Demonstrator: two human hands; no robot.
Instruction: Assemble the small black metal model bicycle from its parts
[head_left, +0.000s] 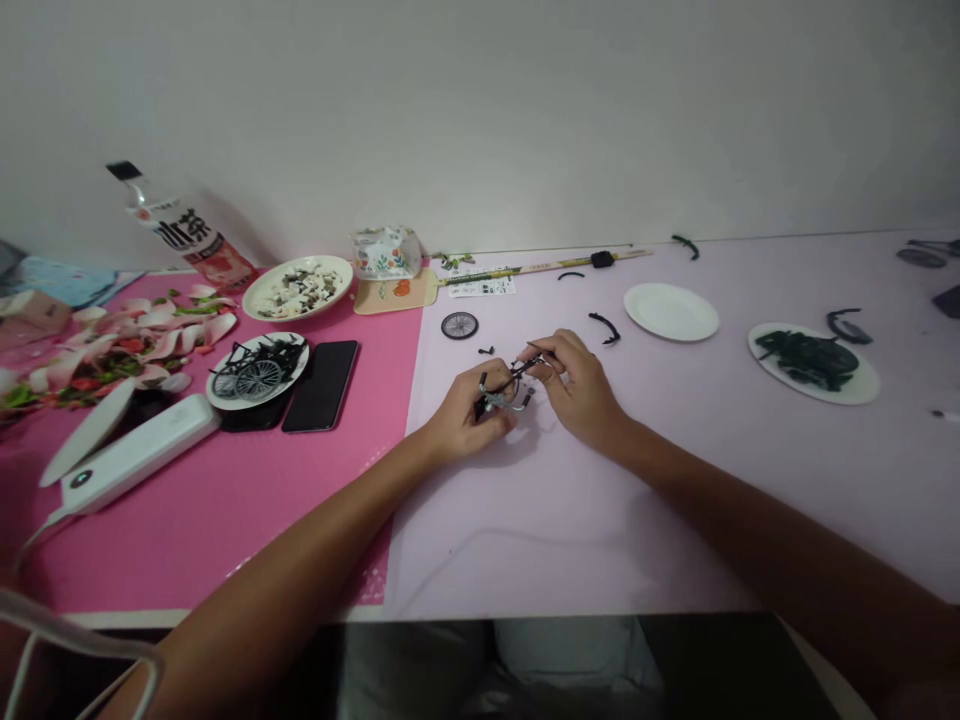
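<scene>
Just above the lilac table cover, my left hand (469, 408) is closed around a small black model bicycle frame (520, 372) with silver handlebars (504, 402). The fingers of my right hand (581, 385) pinch the other end of the frame. My fingers partly hide the frame where they grip it. Beyond my left hand lie a loose spoked wheel (460, 325) and a tiny black part (486, 350). A curved black mudguard-like piece (605, 328) rests beyond my right hand.
At left, a plate of black bicycle parts (279, 352) stands beside a dark phone (321, 386). Behind are a bowl of small pieces (330, 272) and a leaning drink bottle (202, 240). On the right are a white plate (670, 311) and a plate of dark parts (862, 385).
</scene>
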